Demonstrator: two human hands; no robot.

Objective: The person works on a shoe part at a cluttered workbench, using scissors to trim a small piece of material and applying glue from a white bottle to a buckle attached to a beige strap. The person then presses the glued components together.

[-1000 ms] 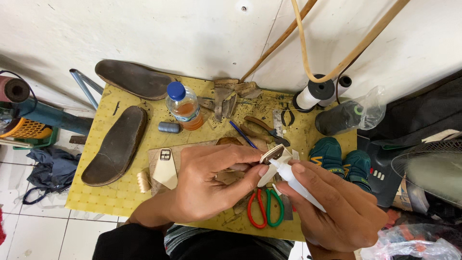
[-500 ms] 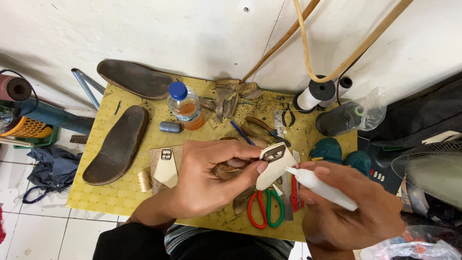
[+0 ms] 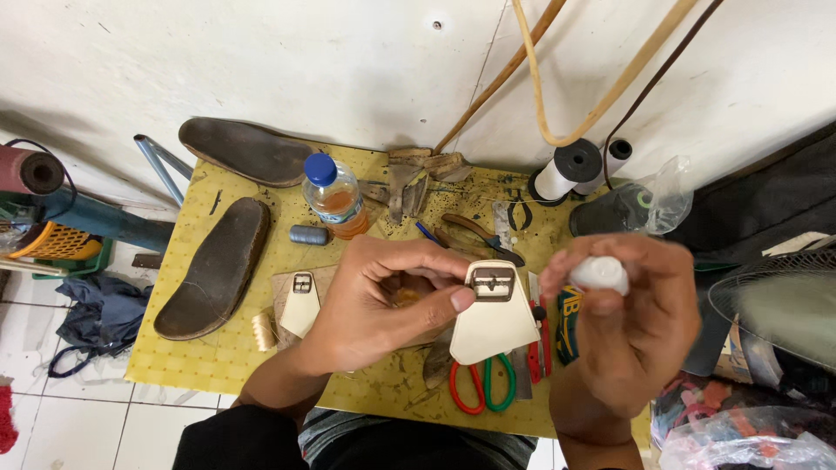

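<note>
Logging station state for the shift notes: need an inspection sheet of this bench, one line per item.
Surface: yellow perforated mat, stained, on a small table against a white wall.
Job's things: cream buckle piece pinched in the left hand; white tube gripped in the right hand; a second cream buckle piece lies on the mat.
Clutter: two dark soles, plastic bottle, scissors with red and green handles, pliers, thread spool.
Grippers: both hands closed on their things.
Cables: tan cords hang along the wall.
Surroundings: large thread cones, fan, tiled floor.
</note>
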